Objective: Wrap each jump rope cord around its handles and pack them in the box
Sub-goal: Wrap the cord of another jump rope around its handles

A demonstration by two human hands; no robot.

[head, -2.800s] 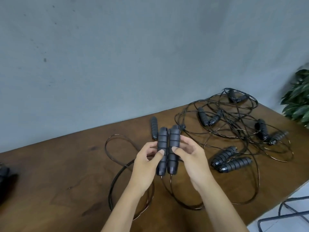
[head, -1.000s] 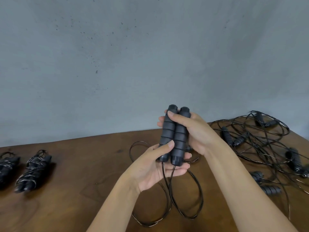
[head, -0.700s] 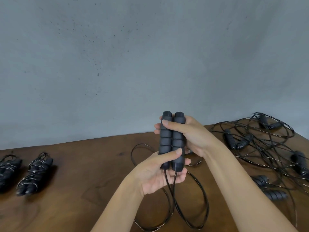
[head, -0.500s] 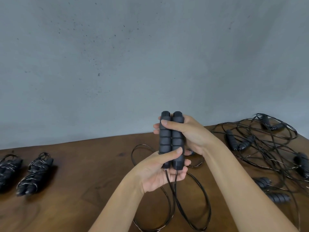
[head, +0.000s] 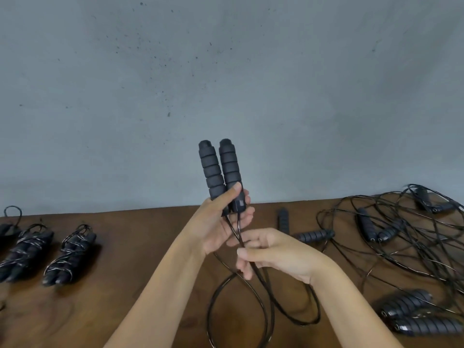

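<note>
- Pair of black ribbed handles held side by side, upright and tilted slightly, above the far edge of the wooden table, foam ends up against the grey wall.
- Left hand wrapped round the lower ends of the handles, thumb across the front, fingers curled behind.
- Cord dropping in two strands from the bottom of the handles, passing down through the right hand, then spreading in loose loops on the table below both hands.
- Right hand just below the left hand, fingers curled round the two strands, thumb and forefinger pinching them together.
- Three already wound bundles, cord coiled about their handles, lying at the left end of the table, the leftmost cut off by the picture's edge.
- Tangle of unwound ropes heaped at the right end of the table, several handles poking out among the loops.
- Two loose handles lying close together at the near right of the table, beside the right forearm.
- Box not in view.
</note>
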